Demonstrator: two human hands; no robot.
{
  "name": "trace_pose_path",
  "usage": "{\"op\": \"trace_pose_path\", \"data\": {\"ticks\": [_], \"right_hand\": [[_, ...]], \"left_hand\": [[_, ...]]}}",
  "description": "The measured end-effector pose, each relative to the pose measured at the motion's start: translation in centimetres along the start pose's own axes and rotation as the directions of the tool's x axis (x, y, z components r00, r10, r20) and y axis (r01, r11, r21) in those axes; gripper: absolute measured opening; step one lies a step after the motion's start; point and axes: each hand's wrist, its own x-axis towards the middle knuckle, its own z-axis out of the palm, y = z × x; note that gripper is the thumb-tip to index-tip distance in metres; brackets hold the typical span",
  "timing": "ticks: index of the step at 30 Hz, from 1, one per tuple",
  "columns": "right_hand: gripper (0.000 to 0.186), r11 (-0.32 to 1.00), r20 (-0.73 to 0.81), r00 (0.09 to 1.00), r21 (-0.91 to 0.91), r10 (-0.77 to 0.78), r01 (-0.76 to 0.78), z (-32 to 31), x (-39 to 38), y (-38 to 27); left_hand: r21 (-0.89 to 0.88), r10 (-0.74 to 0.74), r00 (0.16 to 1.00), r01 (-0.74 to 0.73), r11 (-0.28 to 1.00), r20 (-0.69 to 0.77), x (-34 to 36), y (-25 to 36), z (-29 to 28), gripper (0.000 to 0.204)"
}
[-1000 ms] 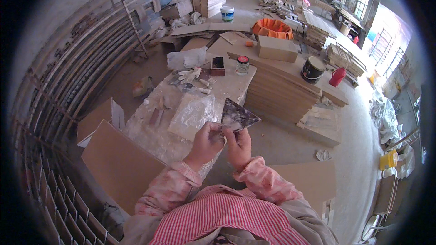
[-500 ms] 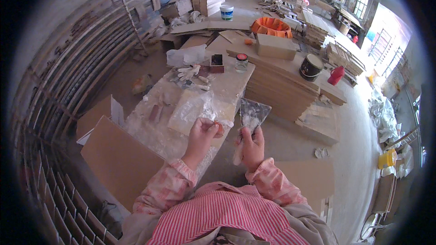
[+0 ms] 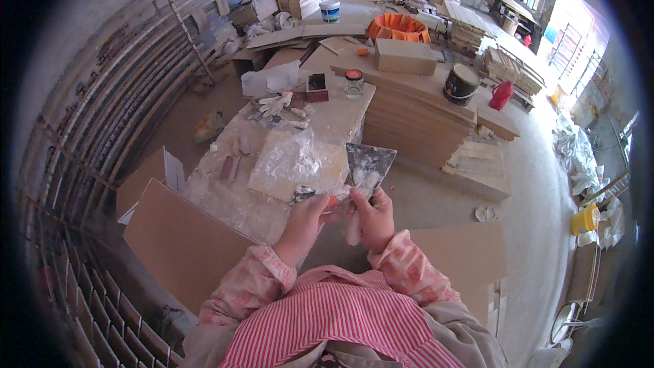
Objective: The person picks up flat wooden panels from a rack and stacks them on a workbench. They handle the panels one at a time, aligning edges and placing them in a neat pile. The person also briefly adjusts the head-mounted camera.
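Note:
My right hand [image 3: 377,220] is closed around the pale handle of a putty knife [image 3: 368,167]. Its wide, white-smeared metal blade points away from me. Close beside it, my left hand [image 3: 304,226] pinches a small orange thing [image 3: 332,202] whose kind I cannot make out. The two hands nearly meet at the near right edge of the dusty worktable [image 3: 204,191]. Just beyond the left hand, a small dark object [image 3: 302,193] shows in part. Clear plastic film [image 3: 291,158] with white residue lies on a pale board [image 3: 334,157].
Farther up the table are a glass jar [image 3: 353,85] with a red lid, a dark red open box [image 3: 317,87] and white gloves [image 3: 276,103]. Stacked boards [image 3: 409,112] stand to the right, bearing a dark bucket [image 3: 461,84]. Cardboard [image 3: 184,245] leans at the near left.
My left hand has moved down and right, closer to the right hand, with the orange thing in it. The putty knife has shifted slightly left. The whole view has tilted a little.

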Motion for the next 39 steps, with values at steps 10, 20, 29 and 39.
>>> {"op": "trace_pose_path", "data": {"ticks": [10,20,29,39], "right_hand": [[0.017,0.906,0.084,0.965,-0.335,-0.247,0.261,-1.5,-0.4,0.1],[0.039,0.293,0.440,0.789,-0.759,-0.428,0.582,-3.8,-1.3,-1.1],[0.046,0.027,0.380,0.907,-0.920,-0.180,0.391,-9.6,2.7,0.6],[0.049,0.121,0.558,0.786,-0.789,-0.266,0.602,-7.0,0.7,1.8]], "left_hand": [[-0.025,-0.080,0.997,0.081,0.996,0.021,0.7,-0.1,1.2,0.030],[0.322,0.142,0.985,-0.103,0.941,-0.101,2.9,-2.6,0.8,0.024],[0.397,0.165,0.976,-0.096,0.913,-0.142,2.9,-2.7,1.9,0.025],[0.342,0.110,0.986,-0.062,0.938,-0.122,4.7,-4.0,0.9,0.023]]}}
